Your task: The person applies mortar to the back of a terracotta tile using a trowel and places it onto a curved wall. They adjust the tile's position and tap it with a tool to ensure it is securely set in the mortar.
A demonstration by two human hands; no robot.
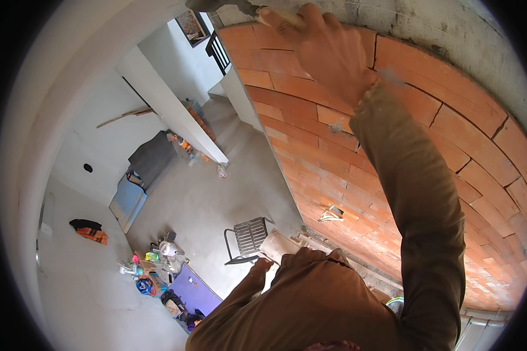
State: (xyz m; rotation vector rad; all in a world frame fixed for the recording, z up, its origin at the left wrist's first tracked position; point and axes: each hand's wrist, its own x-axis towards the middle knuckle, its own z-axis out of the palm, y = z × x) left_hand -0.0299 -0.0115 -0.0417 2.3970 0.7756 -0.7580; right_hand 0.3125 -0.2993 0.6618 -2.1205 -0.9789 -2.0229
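My right hand [334, 50] is raised to the top of the brick wall [334, 96], its fingers wrapped round the pale handle of a trowel-like tool [240, 7]. The tool's dark metal end points left and is partly cut off by the upper edge. Behind the hand runs a rough grey concrete band [416, 29], just over the top row of orange bricks. Low beside my body, my left hand [263, 264] shows only in part, close to a beige board [278, 245]; its fingers are too hidden to read.
A dark slatted metal chair [250, 236] stands on the grey floor [216, 193] far below. A purple panel [194, 291] lies near bags and clutter at lower left. A blue board [129, 202] leans by the white wall. An opening with pale tubes [332, 215] sits in the bricks.
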